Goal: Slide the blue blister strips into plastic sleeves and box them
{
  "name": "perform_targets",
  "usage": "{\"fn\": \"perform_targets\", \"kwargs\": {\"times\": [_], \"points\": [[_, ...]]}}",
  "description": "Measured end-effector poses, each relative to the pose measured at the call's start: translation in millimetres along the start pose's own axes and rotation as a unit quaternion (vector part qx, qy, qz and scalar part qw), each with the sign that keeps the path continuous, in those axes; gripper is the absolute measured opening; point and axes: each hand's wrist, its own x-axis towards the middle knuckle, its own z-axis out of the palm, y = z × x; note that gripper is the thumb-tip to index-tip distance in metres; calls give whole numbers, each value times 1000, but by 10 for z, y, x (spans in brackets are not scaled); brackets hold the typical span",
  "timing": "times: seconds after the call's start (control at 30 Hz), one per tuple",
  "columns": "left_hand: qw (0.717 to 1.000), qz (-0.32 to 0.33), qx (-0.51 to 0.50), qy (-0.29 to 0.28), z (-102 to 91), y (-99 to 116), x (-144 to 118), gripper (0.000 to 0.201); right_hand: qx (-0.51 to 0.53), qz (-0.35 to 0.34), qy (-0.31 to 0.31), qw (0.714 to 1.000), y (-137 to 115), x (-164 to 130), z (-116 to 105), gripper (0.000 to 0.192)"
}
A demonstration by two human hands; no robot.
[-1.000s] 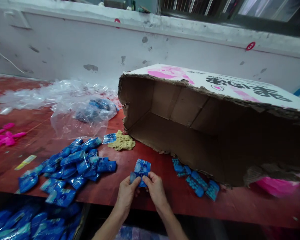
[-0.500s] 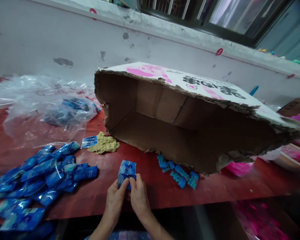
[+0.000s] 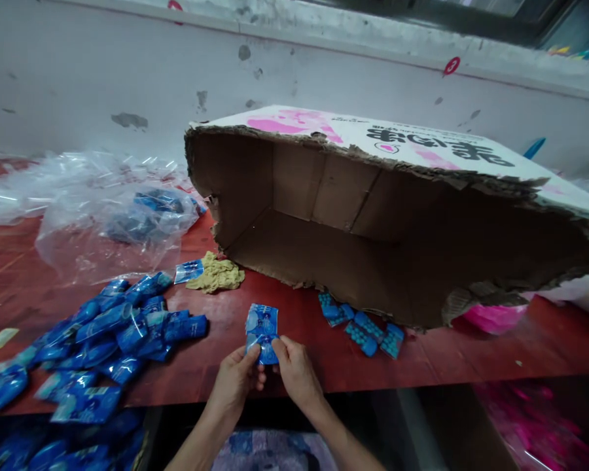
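While both hands pinch a blue packet (image 3: 262, 331) at the worktop's (image 3: 471, 356) front edge, left hand (image 3: 235, 383), right hand (image 3: 297, 373), fingertips pressed on it, cardboard box (image 3: 373, 216) behind.

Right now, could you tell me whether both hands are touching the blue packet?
Touching. The head view shows the left hand and right hand pinching the blue packet at its lower edge.
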Motion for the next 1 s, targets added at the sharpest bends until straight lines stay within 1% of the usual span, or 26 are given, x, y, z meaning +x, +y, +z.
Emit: {"fn": "perform_targets", "kwargs": {"times": [0.03, 0.07, 0.1, 0.13, 0.17, 0.2, 0.23, 0.27, 0.3, 0.37, 0.47, 0.53, 0.6, 0.67, 0.7, 0.73, 0.77, 0.8, 0.83, 0.87, 0.9, 0.93, 1.0], "points": [[1000, 4, -5, 12, -12, 10, -7, 42, -67, -28, 22, 997, 3, 26, -95, 37], [1000, 7, -9, 17, -23, 14, -9, 43, -147, -52, 61, 986, 19, 66, -201, 36], [1000, 11, -14, 14, -35, 14, -9, 44, -230, -66, 117, 964, 50, 118, -311, 32], [1000, 12, -18, 7, -46, 11, -8, 44, -307, -60, 173, 934, 94, 178, -416, 26], [1000, 11, -22, -4, -57, 7, -9, 45, -371, -38, 214, 903, 146, 240, -509, 22], [1000, 5, -27, -13, -67, 4, -11, 45, -420, -12, 238, 876, 201, 298, -581, 22], [999, -5, -30, -21, -78, 2, -14, 45, -454, 8, 245, 856, 253, 345, -627, 23], [999, -17, -33, -28, -88, 2, -18, 43, -475, 21, 242, 846, 299, 377, -645, 23], [998, -30, -36, -32, -97, 3, -22, 41, -484, 21, 230, 844, 334, 393, -636, 23], [997, -55, -45, -28, -114, 9, -24, 35, -476, -2, 199, 857, 372, 374, -563, 25], [994, -81, -70, 2, -130, 21, -13, 27, -431, -42, 161, 887, 363, 262, -424, 32], [993, -89, -79, 14, -134, 25, -5, 25, -400, -56, 150, 903, 319, 169, -375, 37], [994, -84, -73, 2, -134, 23, -2, 27, -350, -59, 151, 923, 239, 86, -359, 41], [997, -63, -46, -21, -130, 14, -3, 32, -237, -48, 143, 960, 134, 32, -341, 45], [998, -49, -24, -32, -128, 9, -4, 34, -157, -36, 118, 980, 82, 20, -320, 47], [999, -34, 4, -39, -126, 4, -4, 36, -70, -22, 77, 994, 38, 19, -288, 49], [998, -16, 35, -44, -124, 1, -5, 36, 12, -7, 28, 1000, 5, 28, -245, 50], [997, 3, 63, -46, -123, -1, -5, 36, 82, 10, -17, 996, -14, 45, -195, 49], [995, 20, 80, -47, -122, -1, -6, 35, 135, 26, -48, 989, -21, 65, -142, 45], [995, 28, 85, -47, -120, 2, -8, 35, 170, 37, -57, 983, -16, 85, -88, 41], [996, 24, 78, -48, -116, 5, -11, 35, 188, 42, -44, 980, -6, 102, -39, 36], [997, 13, 63, -50, -110, 10, -16, 35, 195, 41, -19, 980, 6, 111, 3, 33], [998, -14, 32, -48, -90, 17, -29, 35, 191, 32, 29, 981, 20, 107, 62, 33]]}}
